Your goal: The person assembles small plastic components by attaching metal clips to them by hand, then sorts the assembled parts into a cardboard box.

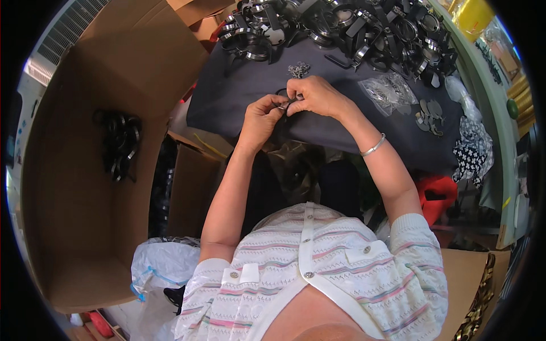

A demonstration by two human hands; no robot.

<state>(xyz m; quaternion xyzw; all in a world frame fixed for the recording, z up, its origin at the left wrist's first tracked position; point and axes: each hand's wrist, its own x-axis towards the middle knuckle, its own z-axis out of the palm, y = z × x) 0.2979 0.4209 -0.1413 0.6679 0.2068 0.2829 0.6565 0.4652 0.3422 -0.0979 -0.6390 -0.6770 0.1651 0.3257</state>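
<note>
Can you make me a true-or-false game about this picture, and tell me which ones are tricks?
1. The left hand and right hand both pinch a small piece with metal. True.
2. The silver bracelet is on the left arm. False: the bracelet is on the right arm.
3. A clear plastic bag lies to the right of both hands. True.
4. The table cover is bright yellow. False: the cover is dark grey.
5. The shirt is plain black. False: the shirt is white with coloured stripes.
</note>
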